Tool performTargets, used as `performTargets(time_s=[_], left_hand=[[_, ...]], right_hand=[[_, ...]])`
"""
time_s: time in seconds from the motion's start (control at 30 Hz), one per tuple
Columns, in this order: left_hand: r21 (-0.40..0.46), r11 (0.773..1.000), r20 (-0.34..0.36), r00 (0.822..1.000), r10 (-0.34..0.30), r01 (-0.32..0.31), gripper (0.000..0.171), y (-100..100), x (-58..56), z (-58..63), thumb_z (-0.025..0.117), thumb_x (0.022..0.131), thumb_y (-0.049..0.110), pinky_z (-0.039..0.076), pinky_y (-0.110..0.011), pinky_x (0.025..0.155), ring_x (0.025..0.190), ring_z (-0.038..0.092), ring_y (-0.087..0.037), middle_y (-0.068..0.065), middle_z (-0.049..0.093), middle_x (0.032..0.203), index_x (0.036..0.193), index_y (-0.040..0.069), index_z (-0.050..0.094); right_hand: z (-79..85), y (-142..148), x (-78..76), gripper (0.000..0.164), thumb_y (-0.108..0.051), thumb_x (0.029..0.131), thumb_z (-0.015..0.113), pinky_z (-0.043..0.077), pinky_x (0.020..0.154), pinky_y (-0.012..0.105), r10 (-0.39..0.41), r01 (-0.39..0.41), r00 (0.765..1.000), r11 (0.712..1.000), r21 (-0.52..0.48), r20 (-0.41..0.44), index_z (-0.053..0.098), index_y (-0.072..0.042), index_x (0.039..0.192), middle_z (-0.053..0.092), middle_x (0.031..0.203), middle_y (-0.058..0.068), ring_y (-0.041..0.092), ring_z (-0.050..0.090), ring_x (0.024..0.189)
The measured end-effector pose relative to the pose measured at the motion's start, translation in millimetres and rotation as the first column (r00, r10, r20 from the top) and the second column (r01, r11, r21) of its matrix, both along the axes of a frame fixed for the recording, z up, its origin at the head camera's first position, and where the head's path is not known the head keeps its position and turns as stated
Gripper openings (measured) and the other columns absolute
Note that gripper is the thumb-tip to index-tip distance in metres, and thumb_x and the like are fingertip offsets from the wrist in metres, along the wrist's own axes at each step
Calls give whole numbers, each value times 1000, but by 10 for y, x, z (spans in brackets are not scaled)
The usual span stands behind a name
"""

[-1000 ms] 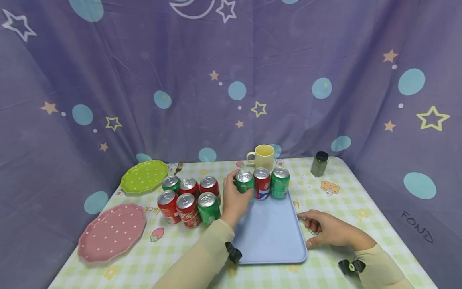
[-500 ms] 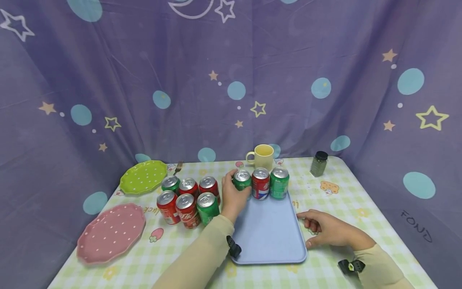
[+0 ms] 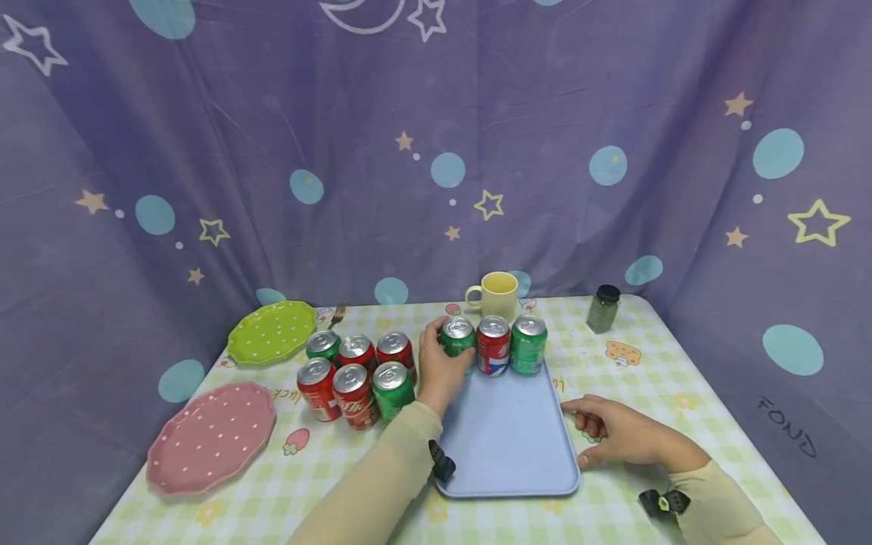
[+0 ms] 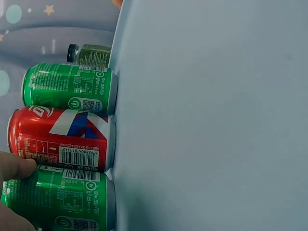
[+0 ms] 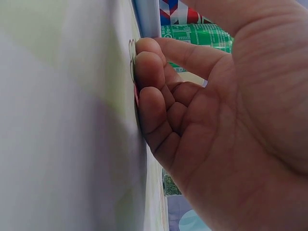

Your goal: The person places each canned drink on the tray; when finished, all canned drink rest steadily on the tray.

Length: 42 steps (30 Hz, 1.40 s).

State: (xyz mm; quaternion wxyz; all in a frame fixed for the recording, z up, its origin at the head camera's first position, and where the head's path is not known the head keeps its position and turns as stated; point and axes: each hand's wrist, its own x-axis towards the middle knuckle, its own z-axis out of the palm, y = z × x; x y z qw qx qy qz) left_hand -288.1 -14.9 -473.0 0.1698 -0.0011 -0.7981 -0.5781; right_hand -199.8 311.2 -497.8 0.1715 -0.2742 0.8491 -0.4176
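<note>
In the head view, my left hand (image 3: pixel 444 367) grips a green soda can (image 3: pixel 458 342) upright at the far left of the blue tray (image 3: pixel 511 439). Beside it on the tray stand a red cola can (image 3: pixel 493 348) and another green can (image 3: pixel 528 347). The left wrist view shows my thumb and a fingertip around the held green can (image 4: pixel 57 199), its base at the tray surface. My right hand (image 3: pixel 620 431) rests by the tray's right rim, index finger and thumb at the edge. In the right wrist view its other fingers (image 5: pixel 153 108) are loosely bent on the tablecloth.
Several red and green cans (image 3: pixel 354 393) stand grouped left of the tray. Further left lie a green plate (image 3: pixel 272 333), a pink plate (image 3: pixel 211 439) and a fork (image 3: pixel 337 316). Behind the tray is a yellow mug (image 3: pixel 499 297); a black-capped jar (image 3: pixel 602 310) stands back right.
My left hand has shifted slightly left with the green can, widening the space to the red can a little. The right hand stays at the tray's rim.
</note>
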Motion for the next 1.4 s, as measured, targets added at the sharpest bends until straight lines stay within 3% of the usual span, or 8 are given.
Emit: performTargets(time_s=[0.3, 0.5, 0.63, 0.8, 0.97, 1.1, 1.27, 1.4], left_hand=[[-21, 1000, 5, 1000, 6, -6, 74, 6, 6, -21, 87, 81, 6, 45, -49, 111, 129, 54, -33, -14, 55, 135, 145, 13, 51], [-33, 999, -7, 1000, -12, 12, 85, 32, 55, 29, 86, 81, 10, 39, -50, 117, 139, 47, -33, -14, 46, 148, 154, 14, 42], [-52, 998, -49, 998, -30, 28, 88, 34, 174, 169, 86, 83, 14, 35, -46, 120, 145, 41, -29, -9, 42, 155, 157, 18, 39], [-66, 992, -169, 979, -113, 103, 81, -109, 463, 462, 83, 87, 11, 33, -49, 120, 146, 40, -24, -6, 45, 155, 156, 14, 42], [-48, 978, -298, 931, -208, 203, 69, -464, 694, 686, 76, 93, 3, 33, -47, 120, 147, 41, -22, -4, 48, 155, 153, 6, 44], [-33, 977, -361, 908, -210, 213, 63, -877, 794, 768, 74, 94, -2, 39, -35, 116, 144, 44, -21, -5, 51, 153, 151, 6, 48], [-98, 994, -397, 914, -89, 55, 60, -1477, 832, 744, 78, 90, -3, 35, -30, 114, 141, 46, -22, -9, 55, 148, 145, 10, 57], [-78, 996, -373, 928, 17, -50, 60, -1934, 812, 599, 79, 88, -6, 29, -43, 121, 141, 46, -24, -10, 57, 145, 143, 7, 59]], right_hand=[[-33, 7, -14, 87, -27, 82, 91, 47, 70, 31, -8, 8, 1000, 1000, 4, 7, 47, 4, 151, 55, 107, 12, 17, 51, 88], [-21, 12, -15, 87, -27, 82, 92, 47, 69, 31, -17, 17, 1000, 1000, 5, 8, 48, 4, 151, 55, 107, 12, 17, 52, 88], [-24, 19, -12, 87, -27, 82, 91, 47, 69, 30, -15, 15, 1000, 1000, 5, 4, 48, 5, 150, 55, 107, 11, 16, 52, 88], [-27, 18, -18, 87, -28, 82, 91, 47, 69, 30, -8, 8, 1000, 1000, 2, 1, 48, 5, 150, 55, 107, 11, 16, 52, 87], [-17, 12, -19, 88, -28, 82, 91, 47, 70, 31, -9, 9, 1000, 1000, 7, 0, 47, 5, 151, 55, 107, 11, 16, 52, 88], [-6, 6, -15, 87, -28, 83, 91, 47, 70, 31, -6, 6, 1000, 1000, 7, 0, 47, 5, 151, 55, 107, 12, 16, 51, 87], [-5, 8, -10, 87, -28, 83, 91, 47, 70, 31, -7, 7, 1000, 1000, 11, -9, 48, 5, 150, 55, 107, 12, 17, 51, 87], [-13, 10, 0, 86, -28, 83, 91, 47, 70, 30, -8, 8, 1000, 1000, 7, -17, 49, 5, 150, 56, 107, 12, 17, 51, 87]])
